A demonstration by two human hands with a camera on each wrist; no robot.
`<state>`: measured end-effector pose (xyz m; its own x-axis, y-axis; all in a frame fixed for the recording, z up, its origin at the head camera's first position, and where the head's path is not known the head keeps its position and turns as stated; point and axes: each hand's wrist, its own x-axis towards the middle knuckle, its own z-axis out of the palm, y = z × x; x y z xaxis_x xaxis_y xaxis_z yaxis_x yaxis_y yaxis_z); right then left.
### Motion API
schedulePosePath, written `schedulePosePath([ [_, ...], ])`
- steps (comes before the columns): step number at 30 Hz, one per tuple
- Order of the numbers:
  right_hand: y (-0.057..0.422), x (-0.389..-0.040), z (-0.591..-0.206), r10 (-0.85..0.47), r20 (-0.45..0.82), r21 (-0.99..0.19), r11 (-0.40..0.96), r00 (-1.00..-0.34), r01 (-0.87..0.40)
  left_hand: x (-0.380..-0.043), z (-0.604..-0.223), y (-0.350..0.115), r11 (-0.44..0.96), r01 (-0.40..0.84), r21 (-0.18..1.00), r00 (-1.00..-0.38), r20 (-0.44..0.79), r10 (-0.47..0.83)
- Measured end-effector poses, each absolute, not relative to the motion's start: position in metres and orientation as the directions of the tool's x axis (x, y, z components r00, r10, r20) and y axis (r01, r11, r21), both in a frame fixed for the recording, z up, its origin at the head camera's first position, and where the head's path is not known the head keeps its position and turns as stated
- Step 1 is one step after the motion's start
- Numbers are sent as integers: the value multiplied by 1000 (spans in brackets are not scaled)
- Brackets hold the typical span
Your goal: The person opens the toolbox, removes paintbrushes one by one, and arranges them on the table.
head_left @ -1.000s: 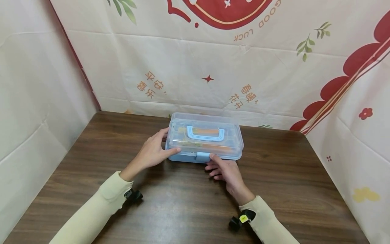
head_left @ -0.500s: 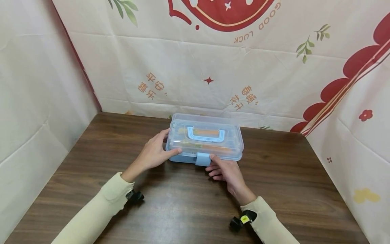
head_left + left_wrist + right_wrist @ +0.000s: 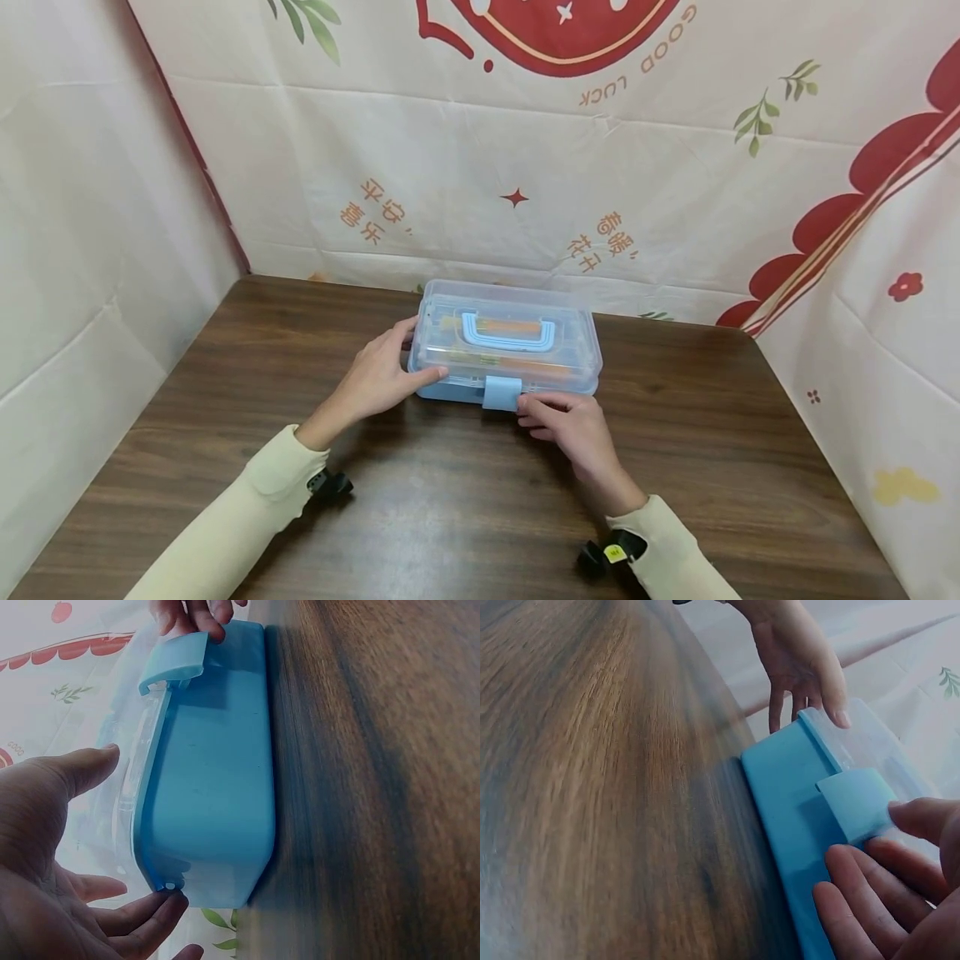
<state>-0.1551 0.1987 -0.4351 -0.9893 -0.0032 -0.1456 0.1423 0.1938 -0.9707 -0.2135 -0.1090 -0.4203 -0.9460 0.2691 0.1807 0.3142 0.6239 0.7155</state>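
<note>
The box [image 3: 504, 358] sits on the table [image 3: 420, 517] between your left hand [image 3: 378, 372], its relaxed fingers spread against one end, and your right hand [image 3: 570, 425], which pinches the front latch [image 3: 502, 392].

We see a makeshift booth [image 3: 90, 217]: a GOOD LUCK-printed cloth backdrop [image 3: 442, 137] behind the wood-grain table [image 3: 712, 433], pale cloth sheets [image 3: 862, 358] flanking it

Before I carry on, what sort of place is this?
Probably a makeshift recording booth: a dark brown wood-grain table, creased white printed sheets on three sides, and small black wrist-worn devices.
</note>
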Motion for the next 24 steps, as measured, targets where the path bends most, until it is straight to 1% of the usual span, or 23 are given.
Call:
schedulePosePath([
  [7,198,-154,-430,-36,-82,-981,181,-996,74,-214,-420,-110,631,311,710,-947,178,266],
  [13,199,-153,-426,-69,-22,-977,213,-997,7,-214,-420,-109,631,306,713,-949,174,264],
  [18,205,-152,-425,-127,-23,-963,269,-992,-12,-214,-420,-109,632,304,713,-949,173,262],
  [24,210,-153,-432,-198,-24,-921,386,-980,-55,-213,-420,-109,630,299,717,-951,168,260],
])
